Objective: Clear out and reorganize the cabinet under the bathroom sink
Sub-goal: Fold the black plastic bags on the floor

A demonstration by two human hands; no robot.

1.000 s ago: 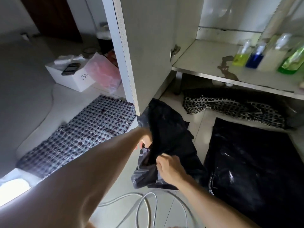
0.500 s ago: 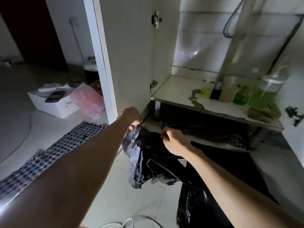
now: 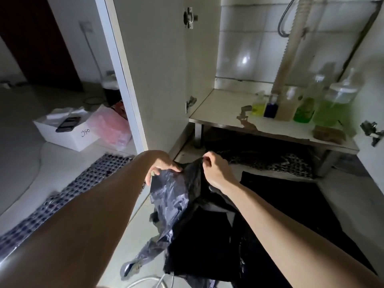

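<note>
A crumpled black plastic bag (image 3: 176,204) hangs in front of the open cabinet. My left hand (image 3: 161,167) grips its top edge on the left and my right hand (image 3: 214,169) pinches the top edge on the right. The bag's lower part drapes down toward the floor. Behind it the cabinet shelf (image 3: 220,113) carries several bottles: a yellow one (image 3: 257,104), a blue one (image 3: 270,107), a beige one (image 3: 287,104) and two green ones (image 3: 303,109), (image 3: 332,109). A brown sponge (image 3: 328,134) lies at the shelf's front right.
The cabinet door (image 3: 155,69) stands open on the left. A second black bag (image 3: 291,204) lies flat on the floor, with a checked cloth (image 3: 280,161) under the shelf. A checked mat (image 3: 72,190), a white box (image 3: 66,132), a pink bag (image 3: 110,125) and a white cable (image 3: 145,282) lie leftward.
Both hands have lifted the black bag higher and spread its top edge. The view has tilted up, showing more of the cabinet interior.
</note>
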